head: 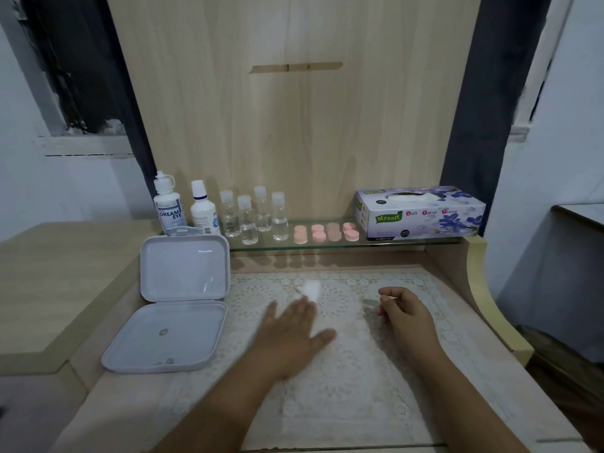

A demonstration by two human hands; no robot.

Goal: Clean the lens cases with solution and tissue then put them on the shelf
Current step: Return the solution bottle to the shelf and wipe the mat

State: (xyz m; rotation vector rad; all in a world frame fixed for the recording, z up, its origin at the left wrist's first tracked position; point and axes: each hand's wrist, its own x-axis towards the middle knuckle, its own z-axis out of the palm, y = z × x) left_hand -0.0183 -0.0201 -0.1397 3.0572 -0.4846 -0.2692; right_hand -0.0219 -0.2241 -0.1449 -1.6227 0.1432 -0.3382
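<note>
My left hand (294, 328) lies flat and blurred on the lace mat (343, 387), its fingertips at a small white tissue wad (311, 290). My right hand (405, 313) rests on the mat to the right, fingers curled round a small lens case (380, 312) of which only a pale pink edge shows. Several pink lens cases (322, 232) stand in rows on the glass shelf (392, 244). Two white solution bottles (170, 207) (204, 212) stand at the shelf's left end.
An open white plastic box (176, 305) lies left of the mat with small bits in its base. Several small clear bottles (253, 217) and a purple tissue box (421, 212) stand on the shelf. A wooden panel rises behind.
</note>
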